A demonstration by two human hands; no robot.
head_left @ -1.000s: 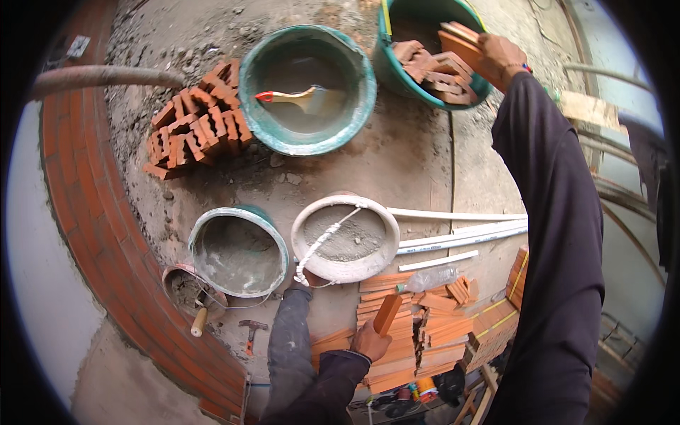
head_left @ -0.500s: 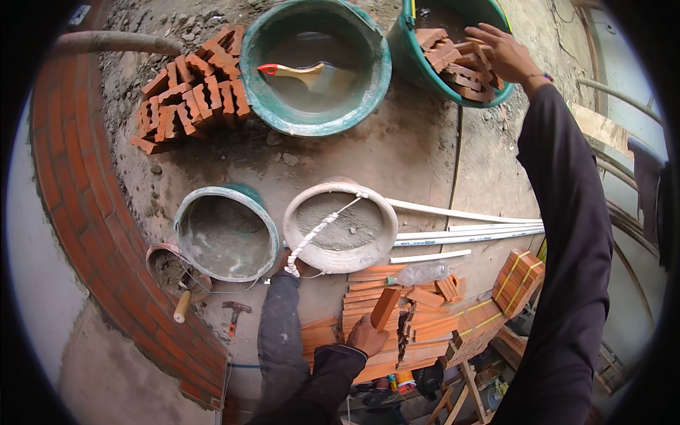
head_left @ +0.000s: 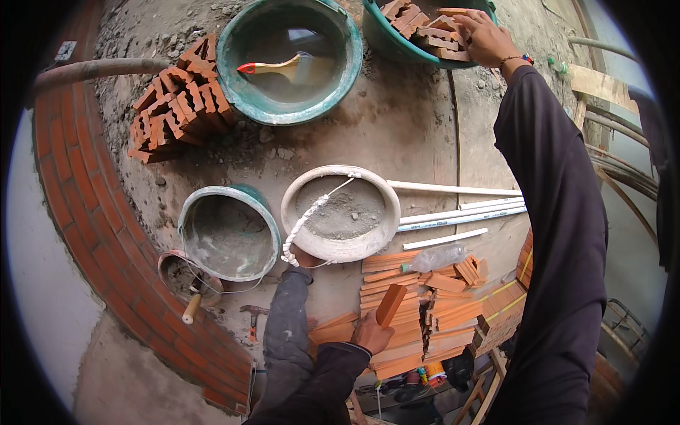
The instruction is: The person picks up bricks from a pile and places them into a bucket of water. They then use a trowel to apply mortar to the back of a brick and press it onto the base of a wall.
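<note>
Left hand: a flat orange-red brick slip (head_left: 390, 304) is pinched upright in the left hand (head_left: 370, 331).
Right hand: the right hand (head_left: 483, 35) is laid, fingers curled, on brick slips in the green plastic tub (head_left: 397, 49).
Floor: rough grey concrete floor (head_left: 411, 134), dusted with mortar, is seen between both hands.
Below left hand: stacked orange slips (head_left: 404, 340).
Edge: a curved red brick wall (head_left: 92, 234).

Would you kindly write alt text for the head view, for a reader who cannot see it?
Seen from above, the right hand reaches into a green tub of brick pieces, while the left hand holds a brick slip over stacked slips. Between them stand a white mortar bucket and a green water tub.
</note>
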